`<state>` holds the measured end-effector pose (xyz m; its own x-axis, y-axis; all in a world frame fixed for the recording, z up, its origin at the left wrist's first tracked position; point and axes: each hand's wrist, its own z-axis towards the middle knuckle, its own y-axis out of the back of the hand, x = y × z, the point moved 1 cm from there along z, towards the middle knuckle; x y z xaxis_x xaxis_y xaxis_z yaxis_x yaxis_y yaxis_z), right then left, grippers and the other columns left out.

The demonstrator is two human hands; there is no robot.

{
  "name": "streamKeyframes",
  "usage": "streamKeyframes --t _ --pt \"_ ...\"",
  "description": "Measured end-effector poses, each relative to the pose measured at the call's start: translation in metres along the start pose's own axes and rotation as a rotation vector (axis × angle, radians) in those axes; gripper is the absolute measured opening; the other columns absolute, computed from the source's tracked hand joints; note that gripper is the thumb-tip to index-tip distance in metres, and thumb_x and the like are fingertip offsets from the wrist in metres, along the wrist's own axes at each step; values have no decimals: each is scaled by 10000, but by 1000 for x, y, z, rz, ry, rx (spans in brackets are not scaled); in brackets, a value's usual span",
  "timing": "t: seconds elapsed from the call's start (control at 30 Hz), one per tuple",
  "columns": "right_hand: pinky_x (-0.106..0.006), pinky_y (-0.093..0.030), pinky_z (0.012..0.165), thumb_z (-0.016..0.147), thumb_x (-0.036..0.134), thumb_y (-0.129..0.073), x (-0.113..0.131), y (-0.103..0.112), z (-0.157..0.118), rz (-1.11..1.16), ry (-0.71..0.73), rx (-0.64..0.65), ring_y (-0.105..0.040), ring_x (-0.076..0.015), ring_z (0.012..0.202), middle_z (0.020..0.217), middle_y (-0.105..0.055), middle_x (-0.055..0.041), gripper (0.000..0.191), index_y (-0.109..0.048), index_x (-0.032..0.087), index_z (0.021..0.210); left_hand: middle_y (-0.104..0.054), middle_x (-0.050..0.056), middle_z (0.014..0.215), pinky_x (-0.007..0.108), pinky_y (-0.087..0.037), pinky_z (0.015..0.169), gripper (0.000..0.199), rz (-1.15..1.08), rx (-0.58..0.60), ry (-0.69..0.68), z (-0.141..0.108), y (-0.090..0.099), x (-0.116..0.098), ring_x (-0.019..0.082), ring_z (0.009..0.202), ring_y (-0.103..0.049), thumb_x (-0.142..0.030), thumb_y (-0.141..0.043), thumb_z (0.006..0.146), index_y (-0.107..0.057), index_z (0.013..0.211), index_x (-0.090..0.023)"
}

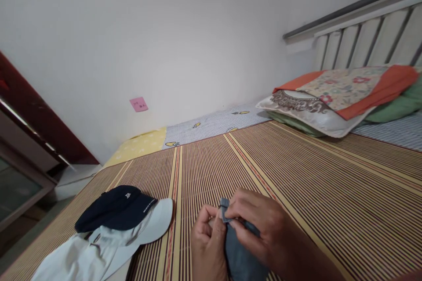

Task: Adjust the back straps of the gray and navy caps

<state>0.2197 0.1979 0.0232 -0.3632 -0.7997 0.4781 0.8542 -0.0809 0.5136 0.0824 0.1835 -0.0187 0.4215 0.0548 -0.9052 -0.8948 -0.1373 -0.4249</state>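
Observation:
Near the bottom middle, a grey-blue cap [242, 257] is held between both hands, its lower part cut off by the frame edge. A short strap [223, 207] of the same cloth, with a thin dark band across it, sticks up at its top. My left hand [208, 239] is closed, thumb and bent fingers pinching the strap's left side. From the right, my right hand [260, 221] pinches the strap with thumb and forefinger. To the left lie a navy cap [112, 208] and a white cap [79, 252], partly overlapping, apart from my hands.
The striped mat [204, 171] covers the bed. Folded pillows [316, 109] with an orange floral cover [349, 85] are piled at the far right, beside a white radiator [369, 39]. A pink note [139, 104] is stuck on the wall [198, 44]. At left is a dark red door frame [42, 114].

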Motion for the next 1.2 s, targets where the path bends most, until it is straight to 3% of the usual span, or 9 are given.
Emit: streamKeyframes --t 0.27,0.43,0.57,0.77,1.07,1.2 --pt "-297 -451 700 942 89 -543 -1 8 -1 114 14 49 -605 -166 818 866 -643 -33 157 -649 191 885 -582 -62 594 185 -377 534 470 7 -30 -55 -6 -8 -3 77 545 -478 -547 -902 692 -601 712 -187" --pt "-315 -461 754 958 125 -558 -3 10 -1 183 15 41 -609 -169 845 881 -669 -22 127 -653 203 927 -584 -60 597 175 -396 554 474 162 -85 -174 -7 -9 -2 85 566 -517 -604 -865 710 -630 750 -193" --pt "-304 -461 766 967 142 -572 -2 12 -1 230 43 20 -606 -150 815 855 -672 -6 116 -662 208 933 -578 -55 600 163 -396 539 486 219 -119 -192 -8 -7 -1 86 561 -503 -635 -815 755 -611 761 -194" --pt "-292 -445 745 963 131 -566 1 12 -1 215 67 42 -601 -147 814 856 -677 -4 117 -649 205 926 -564 -57 606 160 -395 544 454 175 -84 -178 -8 -7 1 80 563 -469 -605 -791 797 -610 763 -190" --pt "-276 -438 732 1009 150 -537 -1 12 -5 254 35 90 -584 -138 826 870 -636 0 132 -617 211 923 -703 -18 706 230 -455 621 282 387 -151 -269 -8 -2 7 145 642 -627 -491 -702 896 -605 862 -228" --pt "-268 -477 762 1019 153 -532 -2 15 -6 353 29 54 -615 -138 876 918 -642 -13 128 -638 214 983 -716 -1 716 248 -454 601 279 364 -144 -269 -8 -3 7 164 636 -633 -476 -728 870 -597 871 -230"
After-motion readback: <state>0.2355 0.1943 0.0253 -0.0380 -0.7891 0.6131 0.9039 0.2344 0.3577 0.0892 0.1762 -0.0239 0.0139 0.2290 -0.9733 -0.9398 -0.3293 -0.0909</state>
